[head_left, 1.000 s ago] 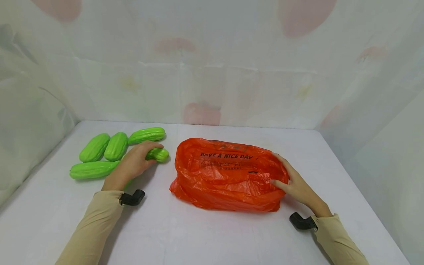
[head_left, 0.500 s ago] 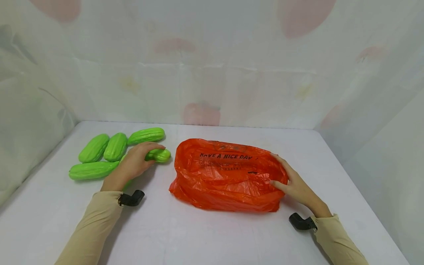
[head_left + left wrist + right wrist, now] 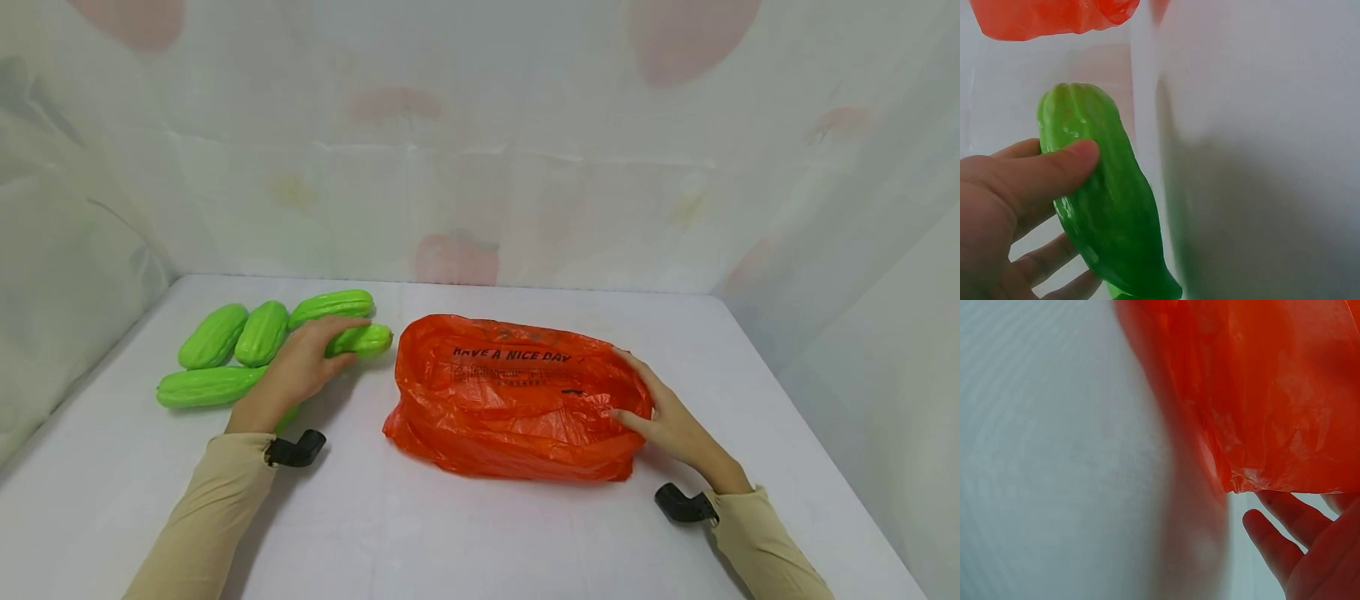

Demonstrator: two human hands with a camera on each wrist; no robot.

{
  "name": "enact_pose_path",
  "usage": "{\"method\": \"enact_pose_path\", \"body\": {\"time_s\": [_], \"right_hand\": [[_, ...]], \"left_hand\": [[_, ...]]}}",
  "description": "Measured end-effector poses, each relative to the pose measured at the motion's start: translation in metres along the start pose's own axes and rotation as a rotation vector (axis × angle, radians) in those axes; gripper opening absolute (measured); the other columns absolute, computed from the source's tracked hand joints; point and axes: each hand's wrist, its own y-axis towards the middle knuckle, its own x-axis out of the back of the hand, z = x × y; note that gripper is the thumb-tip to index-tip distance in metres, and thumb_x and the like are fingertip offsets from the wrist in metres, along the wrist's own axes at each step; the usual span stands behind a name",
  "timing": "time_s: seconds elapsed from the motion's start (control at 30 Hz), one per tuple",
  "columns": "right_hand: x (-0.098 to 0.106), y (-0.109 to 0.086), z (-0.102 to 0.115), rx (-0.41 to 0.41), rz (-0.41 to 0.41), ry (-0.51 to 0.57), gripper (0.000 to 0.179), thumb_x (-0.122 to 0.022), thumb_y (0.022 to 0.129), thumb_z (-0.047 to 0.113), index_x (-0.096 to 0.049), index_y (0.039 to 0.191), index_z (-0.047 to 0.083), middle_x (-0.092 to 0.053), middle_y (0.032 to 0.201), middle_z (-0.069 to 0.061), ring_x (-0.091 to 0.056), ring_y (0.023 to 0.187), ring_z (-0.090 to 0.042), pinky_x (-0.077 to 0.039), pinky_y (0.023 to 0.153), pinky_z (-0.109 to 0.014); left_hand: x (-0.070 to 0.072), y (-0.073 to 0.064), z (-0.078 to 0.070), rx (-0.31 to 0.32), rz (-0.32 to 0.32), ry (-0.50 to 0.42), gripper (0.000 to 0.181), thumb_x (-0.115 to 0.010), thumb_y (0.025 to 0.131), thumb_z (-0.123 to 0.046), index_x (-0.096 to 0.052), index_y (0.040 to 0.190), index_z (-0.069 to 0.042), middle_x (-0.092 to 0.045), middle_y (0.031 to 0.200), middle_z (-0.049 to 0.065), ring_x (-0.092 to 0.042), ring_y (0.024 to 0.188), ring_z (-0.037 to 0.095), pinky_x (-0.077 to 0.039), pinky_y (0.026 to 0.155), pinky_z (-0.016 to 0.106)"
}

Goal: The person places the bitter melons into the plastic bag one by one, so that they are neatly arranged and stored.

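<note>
In the head view my left hand holds a bright green ridged gourd between thumb and fingers. Its pale end points right, toward a red plastic bag. The left wrist view shows the thumb across the near side of that gourd, which is raised off the table, fingers behind it. My right hand holds the bag's right side, with the thumb over the rim at the mouth. In the right wrist view, several fingers show just past the bag's edge; where they touch is partly hidden.
More green gourds lie at the left: two side by side, one behind my left hand, one in front. A green bit peeks out under the left wrist. A white table is enclosed by pale patterned sheets.
The gourd in my left hand has risen slightly and shifted a little right toward the bag. My right hand and the bag have stayed almost still.
</note>
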Motion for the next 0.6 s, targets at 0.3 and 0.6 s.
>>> {"method": "enact_pose_path", "body": {"time_s": [0.3,0.6], "right_hand": [[0.001,0.0,0.0,0.014,-0.004,-0.006,0.079,-0.065,0.093,0.015,-0.021,0.158,0.027,-0.028,0.162,-0.014,-0.031,0.144,-0.044,-0.034,0.104,-0.074],[0.001,0.001,-0.002,0.021,-0.008,-0.01,0.079,-0.065,0.093,0.015,-0.022,0.158,0.027,-0.027,0.162,-0.013,-0.028,0.146,-0.044,-0.031,0.106,-0.074]], "left_hand": [[0.002,0.001,-0.007,0.034,-0.037,-0.007,0.058,-0.076,0.085,-0.006,-0.054,0.138,-0.002,-0.056,0.139,0.023,-0.049,0.132,0.043,-0.036,0.111,0.058],[0.006,0.002,-0.015,0.085,-0.029,-0.024,0.059,-0.077,0.085,-0.01,-0.054,0.138,-0.002,-0.055,0.14,0.023,-0.049,0.131,0.042,-0.039,0.108,0.058]]}}
